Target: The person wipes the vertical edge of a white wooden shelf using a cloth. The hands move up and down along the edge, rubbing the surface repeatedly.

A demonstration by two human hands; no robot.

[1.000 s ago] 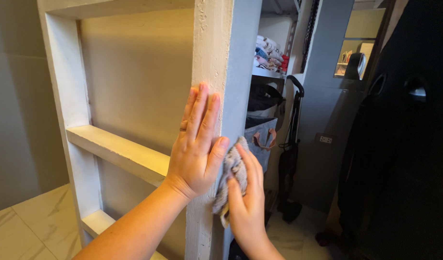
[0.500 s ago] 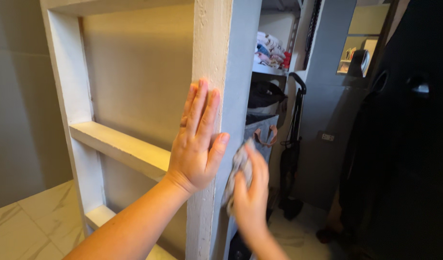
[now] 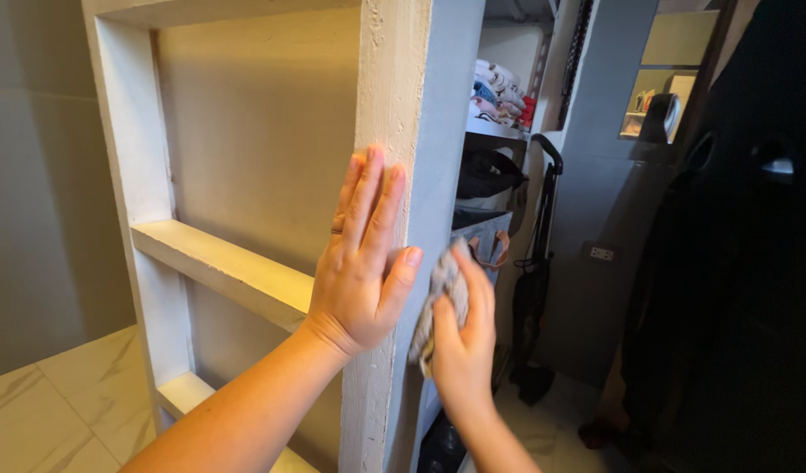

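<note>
- The left hand (image 3: 361,263) is lying open and flat, fingers together and pointing up, and is pressing against the front edge of the cream-painted upright post (image 3: 390,105) of a shelf frame; a ring is showing on 1 finger.
- The right hand (image 3: 462,337) is gripping a crumpled grey cloth (image 3: 438,302) and is holding it against the post's grey right side, just right of the left thumb.
- A cream shelf board (image 3: 219,271) is running left from the post, and a second, lower board (image 3: 186,396) is showing near the marble floor tiles (image 3: 44,412).
- Farther right, folded laundry (image 3: 501,92) is sitting on a high shelf, a dark upright vacuum (image 3: 534,289) is leaning near a grey bag with brown handles (image 3: 482,236), and a dark door (image 3: 753,263) is filling the right edge.
- Risk: the paint on the post's front edge is looking rough and chipped, so hard rubbing could be flaking more of it off or snagging the cloth.
- Risk: the cloth is bunched and held mainly by the fingers, so it could be slipping down out of the grip.
- Risk: leaning weight through the flat palm could be rocking the frame if it is not fixed; I cannot tell whether it is.
</note>
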